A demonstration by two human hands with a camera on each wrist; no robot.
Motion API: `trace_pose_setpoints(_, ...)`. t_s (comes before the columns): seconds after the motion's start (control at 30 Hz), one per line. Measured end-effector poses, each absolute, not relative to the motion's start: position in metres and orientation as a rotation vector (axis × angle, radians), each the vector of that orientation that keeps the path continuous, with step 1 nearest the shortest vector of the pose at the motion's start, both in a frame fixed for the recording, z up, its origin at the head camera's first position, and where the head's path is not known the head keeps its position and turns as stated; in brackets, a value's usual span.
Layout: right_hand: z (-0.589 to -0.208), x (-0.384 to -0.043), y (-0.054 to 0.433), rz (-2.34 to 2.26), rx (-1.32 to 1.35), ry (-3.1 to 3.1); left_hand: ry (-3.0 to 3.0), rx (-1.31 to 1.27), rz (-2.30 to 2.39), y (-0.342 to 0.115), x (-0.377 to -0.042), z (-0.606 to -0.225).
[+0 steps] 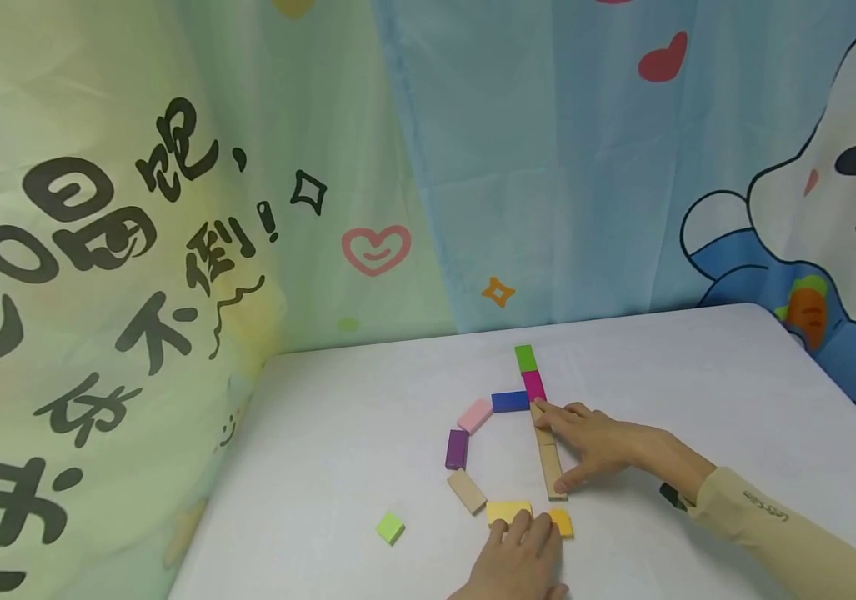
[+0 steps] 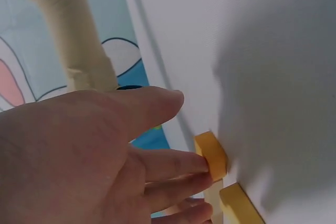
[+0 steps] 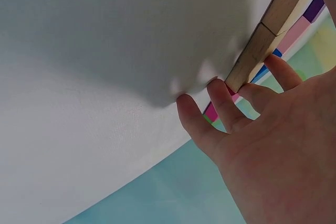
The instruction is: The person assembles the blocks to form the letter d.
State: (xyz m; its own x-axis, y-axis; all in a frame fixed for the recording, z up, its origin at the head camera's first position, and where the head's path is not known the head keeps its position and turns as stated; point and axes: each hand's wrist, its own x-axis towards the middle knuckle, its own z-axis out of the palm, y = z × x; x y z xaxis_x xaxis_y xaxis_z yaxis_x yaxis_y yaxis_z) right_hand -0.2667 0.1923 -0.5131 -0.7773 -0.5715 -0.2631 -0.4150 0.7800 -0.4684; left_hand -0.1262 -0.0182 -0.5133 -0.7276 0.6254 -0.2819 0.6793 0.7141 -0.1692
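My right hand (image 1: 598,440) reaches across two plain wooden blocks (image 1: 550,468) laid end to end. Its thumb rests by the near end of this row, and its fingertips touch the far end. Low in the head view, my left hand (image 1: 513,560) lays its fingers at a yellow block (image 1: 510,508) and an orange block (image 1: 563,523). The left wrist view has its fingertips against the orange block (image 2: 211,156). Beyond the wooden row lie a magenta block (image 1: 534,385) and a green block (image 1: 526,358), continuing its line.
Left of the wooden row, a blue block (image 1: 510,402), pink block (image 1: 476,415), purple block (image 1: 457,449) and another wooden block (image 1: 467,492) curve round. A light green block (image 1: 390,527) lies apart on the white table (image 1: 307,467). A printed curtain (image 1: 488,167) hangs behind.
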Motion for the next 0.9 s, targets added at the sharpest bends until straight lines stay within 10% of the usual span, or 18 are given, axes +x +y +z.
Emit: trace_pose_setpoints(0.9,-0.5171,-0.2684,0.1940,-0.555,-0.754,2.588,2.813,0.955,-0.481,-0.0171,-0.1210,-0.5200)
